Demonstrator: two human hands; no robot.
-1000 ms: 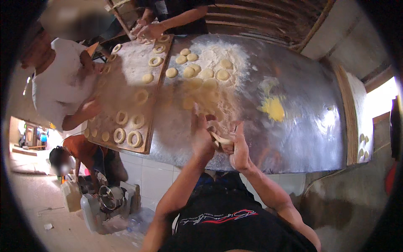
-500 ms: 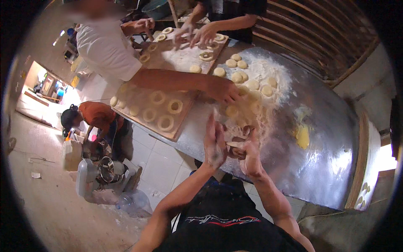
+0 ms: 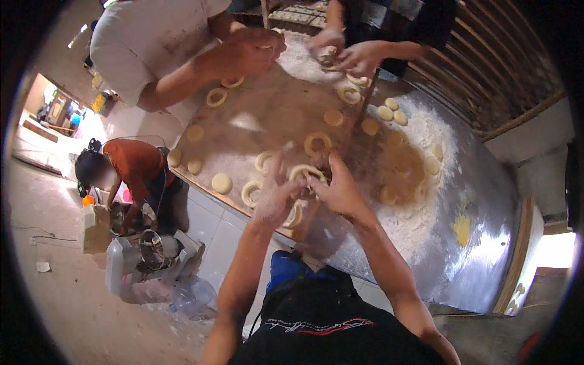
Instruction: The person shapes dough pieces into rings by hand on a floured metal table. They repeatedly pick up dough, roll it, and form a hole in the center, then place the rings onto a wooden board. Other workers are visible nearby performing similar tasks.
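Note:
Both of my hands are low over the near part of the floured wooden board point(image 3: 267, 115). A pale dough ring point(image 3: 306, 170) is between them. My left hand point(image 3: 275, 199) has its fingers bent at the ring's left side, slightly blurred. On the other side, my right hand point(image 3: 338, 190) grips the ring with the thumb at its lower edge and the fingers curved around. Close by on the board lie another dough ring point(image 3: 317, 144) and a ring point(image 3: 251, 193) beside my left hand. One more ring point(image 3: 293, 215) shows partly below my hands. A round dough piece point(image 3: 222, 183) sits near the board's edge.
A co-worker in a white shirt has hands point(image 3: 258, 52) raised over the board's far left. Another person's hands point(image 3: 359, 56) handle dough at the far side. Flour point(image 3: 420, 182) and round dough pieces point(image 3: 392, 112) cover part of the metal table point(image 3: 486, 182). A mixer point(image 3: 152, 252) stands at left.
My hands have moved from above the metal table to the board, bringing the dough ring with them. The white-shirted co-worker's arm has drawn back from the floured dough pieces. My view has shifted.

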